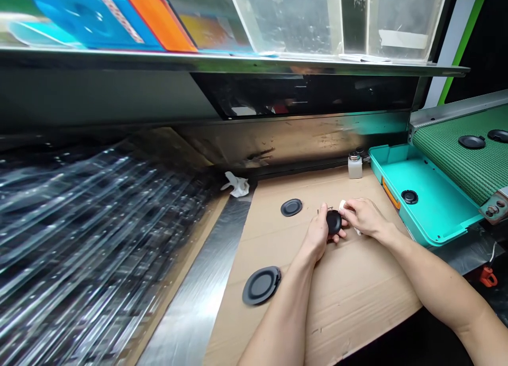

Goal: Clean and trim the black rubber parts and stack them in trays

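My left hand (pixel 317 234) is closed on a round black plastic lid (pixel 334 222), holding it tilted just above the cardboard sheet (pixel 341 292). Close by on its right, my right hand (pixel 367 216) pinches a white wipe (pixel 342 204) at the lid's edge; whether it is cloth or paper I cannot tell. Two more black lids lie flat on the cardboard: a smaller one (pixel 291 207) beyond my left hand, and a larger one (pixel 261 285) left of my left forearm.
On the right stands a teal tray (pixel 440 197) with a black round part (pixel 409 197) inside. A green conveyor belt (pixel 464 165) beside it carries black lids (pixel 471 142). A white bottle (pixel 355 167) and crumpled white tissue (pixel 238 185) sit behind. Stacked clear plastic trays (pixel 91 249) fill the left.
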`<action>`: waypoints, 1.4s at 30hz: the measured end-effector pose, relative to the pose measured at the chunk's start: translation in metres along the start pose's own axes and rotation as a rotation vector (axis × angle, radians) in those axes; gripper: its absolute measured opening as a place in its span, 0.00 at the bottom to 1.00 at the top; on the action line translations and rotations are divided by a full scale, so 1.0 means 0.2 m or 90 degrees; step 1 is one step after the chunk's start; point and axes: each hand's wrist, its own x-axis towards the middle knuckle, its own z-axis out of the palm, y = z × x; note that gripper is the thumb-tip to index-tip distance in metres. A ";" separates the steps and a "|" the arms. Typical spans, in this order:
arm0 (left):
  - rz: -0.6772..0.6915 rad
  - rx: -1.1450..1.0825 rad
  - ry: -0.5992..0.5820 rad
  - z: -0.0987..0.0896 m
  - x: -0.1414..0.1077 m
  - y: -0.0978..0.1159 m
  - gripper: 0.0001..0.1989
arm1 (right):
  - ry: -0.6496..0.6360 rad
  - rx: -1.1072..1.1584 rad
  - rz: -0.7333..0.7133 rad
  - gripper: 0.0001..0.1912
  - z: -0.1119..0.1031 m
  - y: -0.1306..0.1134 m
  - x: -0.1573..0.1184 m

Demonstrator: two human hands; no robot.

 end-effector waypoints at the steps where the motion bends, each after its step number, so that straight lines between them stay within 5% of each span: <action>1: -0.010 -0.008 0.009 0.00 0.00 0.00 0.26 | -0.009 0.001 -0.012 0.10 -0.01 -0.01 0.00; 8: -0.033 0.020 0.040 0.01 0.00 0.01 0.19 | -0.005 -0.034 -0.103 0.08 0.01 -0.03 0.01; 22: 0.017 0.260 0.006 0.02 -0.02 0.01 0.25 | -0.021 -0.210 -0.112 0.10 0.03 -0.05 0.00; 26: 0.014 0.273 0.003 0.03 -0.03 0.00 0.25 | -0.034 -0.228 -0.084 0.09 0.04 -0.06 0.00; 33: -0.017 0.207 0.022 0.03 -0.01 0.01 0.23 | 0.015 -0.247 -0.175 0.13 0.09 -0.04 0.01; 42: -0.001 0.243 0.035 0.05 -0.02 0.01 0.23 | -0.016 -0.264 -0.116 0.10 0.06 -0.08 0.00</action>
